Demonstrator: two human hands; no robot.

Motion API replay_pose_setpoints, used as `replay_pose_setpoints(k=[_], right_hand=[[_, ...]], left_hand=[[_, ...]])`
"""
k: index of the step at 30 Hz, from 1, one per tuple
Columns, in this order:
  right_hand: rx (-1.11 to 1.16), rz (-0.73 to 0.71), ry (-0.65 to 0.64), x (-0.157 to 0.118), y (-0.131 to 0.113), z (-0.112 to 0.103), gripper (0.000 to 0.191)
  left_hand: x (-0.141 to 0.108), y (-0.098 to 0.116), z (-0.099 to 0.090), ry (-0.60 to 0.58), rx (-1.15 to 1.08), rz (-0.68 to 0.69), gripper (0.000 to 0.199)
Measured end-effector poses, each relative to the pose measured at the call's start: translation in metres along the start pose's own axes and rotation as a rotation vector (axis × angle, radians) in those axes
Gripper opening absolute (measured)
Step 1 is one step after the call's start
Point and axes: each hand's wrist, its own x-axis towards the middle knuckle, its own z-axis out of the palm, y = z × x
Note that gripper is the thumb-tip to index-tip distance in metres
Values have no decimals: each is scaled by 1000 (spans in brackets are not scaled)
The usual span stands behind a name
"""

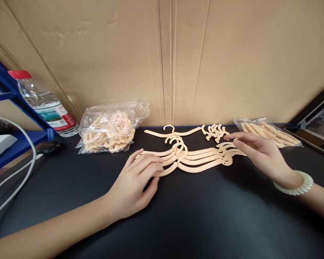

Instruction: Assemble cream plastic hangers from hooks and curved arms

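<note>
Several beige plastic clothes hangers (pixel 197 168) lie nested in a row on the black table, their hooks bunched together at the middle. My left hand (pixel 142 178) rests over their left arms with its fingers apart, covering that end. Near the right ends, my right hand (pixel 261 154) hovers with fingers stretched out, a bracelet on its wrist. Under and beside its fingertips are the flat beige end pieces (pixel 226 158) of the hangers. Behind the row lies one more hanger (pixel 187 133). Small loose beige hook pieces (pixel 214 131) sit in a group to its right.
A clear bag of beige parts (pixel 108 131) lies at the back left, beside a red-capped water bottle (pixel 51 108). Another bag of long beige pieces (pixel 270 131) is at the back right. Cardboard (pixel 124 54) walls the back. A white cable (pixel 29 169) loops at the left.
</note>
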Motion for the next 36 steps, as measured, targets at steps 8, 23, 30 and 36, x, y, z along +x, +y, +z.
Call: replay_pose_setpoints(k=[8,23,30,36], right_hand=[[-51,-100,-8,-1,-1,2,23],[-271,-339,-212,43,8,6,24],[-587,-517,-591,98,9,18,28],[-707,-581,-707,99,1,29,32]], left_hand=[[0,0,-1,-6,-36,14,19],[35,-27,-13,-55,-208,-176,27],[81,-52,4,-251,96,-148,35],[104,-65,19,-378,305,-165,35]])
